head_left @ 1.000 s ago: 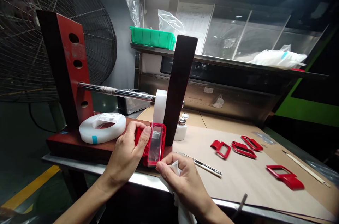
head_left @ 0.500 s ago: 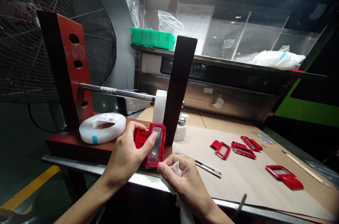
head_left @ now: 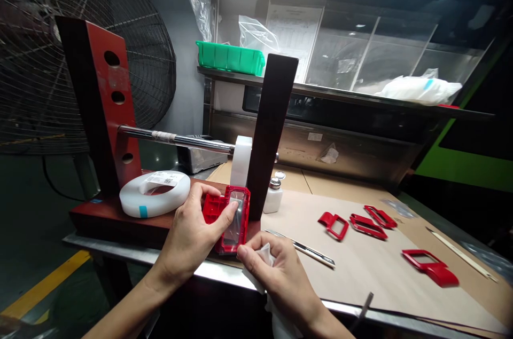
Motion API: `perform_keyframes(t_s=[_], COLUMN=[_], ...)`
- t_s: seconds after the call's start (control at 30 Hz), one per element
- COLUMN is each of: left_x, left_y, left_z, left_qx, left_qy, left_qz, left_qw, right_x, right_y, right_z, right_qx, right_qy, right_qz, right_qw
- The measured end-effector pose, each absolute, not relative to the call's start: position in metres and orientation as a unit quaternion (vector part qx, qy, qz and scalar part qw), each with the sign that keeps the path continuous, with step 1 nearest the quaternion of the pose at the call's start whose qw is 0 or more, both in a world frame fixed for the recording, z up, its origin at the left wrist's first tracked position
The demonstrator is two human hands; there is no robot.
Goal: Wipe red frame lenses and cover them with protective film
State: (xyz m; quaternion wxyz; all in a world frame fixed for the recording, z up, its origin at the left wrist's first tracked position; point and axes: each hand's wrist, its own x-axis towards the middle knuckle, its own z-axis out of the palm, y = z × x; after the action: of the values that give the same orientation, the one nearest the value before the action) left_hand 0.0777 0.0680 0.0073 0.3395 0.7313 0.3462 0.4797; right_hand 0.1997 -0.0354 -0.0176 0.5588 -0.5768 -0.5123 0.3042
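Left hand [head_left: 186, 227] grips a red frame [head_left: 234, 220] above a red base [head_left: 112, 224]; right hand [head_left: 280, 275] pinches a cloth [head_left: 266, 255] by the steel table's near edge [head_left: 216, 270], with cardboard [head_left: 360, 269] spreading right.

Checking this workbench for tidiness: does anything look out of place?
One thing stands out: a crumpled scrap of clear plastic film clings to the stainless steel panel behind the bench. It looks like stray packaging, well away from the red plastic frame in the left hand.
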Motion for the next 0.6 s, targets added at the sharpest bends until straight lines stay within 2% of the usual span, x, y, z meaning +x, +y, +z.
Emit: perform_keyframes(t_s=[0.4,0.6], left_x=[0.078,0.078], left_y=[0.069,0.070], left_z=[0.006,0.006], left_qx=[0.732,0.735], left_qy=[0.364,0.363], left_qz=[0.471,0.472], left_qw=[0.331,0.324], right_x=[0.199,0.206], right_y=[-0.036,-0.040], right_z=[-0.016,-0.001], right_qx=[-0.582,-0.574], right_qy=[-0.544,-0.592], right_qz=[0.279,0.185], right_qw=[0.536,0.535])
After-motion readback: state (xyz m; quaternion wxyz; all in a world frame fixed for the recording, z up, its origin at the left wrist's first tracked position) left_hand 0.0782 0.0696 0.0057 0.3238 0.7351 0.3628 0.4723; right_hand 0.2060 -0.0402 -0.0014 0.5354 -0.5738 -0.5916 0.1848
